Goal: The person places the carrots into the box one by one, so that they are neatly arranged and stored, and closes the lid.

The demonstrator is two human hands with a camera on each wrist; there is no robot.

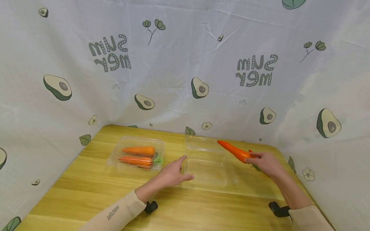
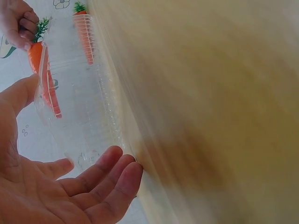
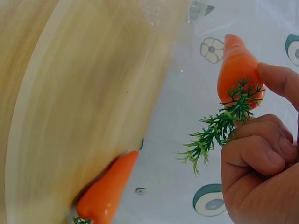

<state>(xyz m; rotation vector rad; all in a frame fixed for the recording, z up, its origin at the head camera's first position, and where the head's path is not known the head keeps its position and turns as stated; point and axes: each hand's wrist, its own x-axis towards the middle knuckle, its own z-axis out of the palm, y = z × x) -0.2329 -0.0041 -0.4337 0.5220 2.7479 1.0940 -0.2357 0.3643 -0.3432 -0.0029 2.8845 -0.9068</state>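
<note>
My right hand (image 1: 267, 163) pinches an orange carrot (image 1: 234, 151) by its leafy end, the tip pointing left. In the right wrist view the carrot's green leafy top (image 3: 229, 116) hangs beside my curled fingers. Below it is an open clear plastic clamshell box (image 1: 206, 170), its lid (image 1: 205, 142) folded back. My left hand (image 1: 171, 175) is at the box's left edge, thumb and fingers spread. In the left wrist view the hand (image 2: 70, 186) shows relaxed fingers beside the clear plastic. A second carrot (image 3: 110, 189) lies on the table near my right hand, mostly hidden in the head view.
On the left of the wooden table (image 1: 86, 192) stands another clear box (image 1: 115, 149) holding two carrots (image 1: 138, 150), one with a green top showing. A white curtain (image 1: 173, 64) printed with avocados surrounds the table's back and sides. Black mounts (image 1: 278, 210) sit at both wrists.
</note>
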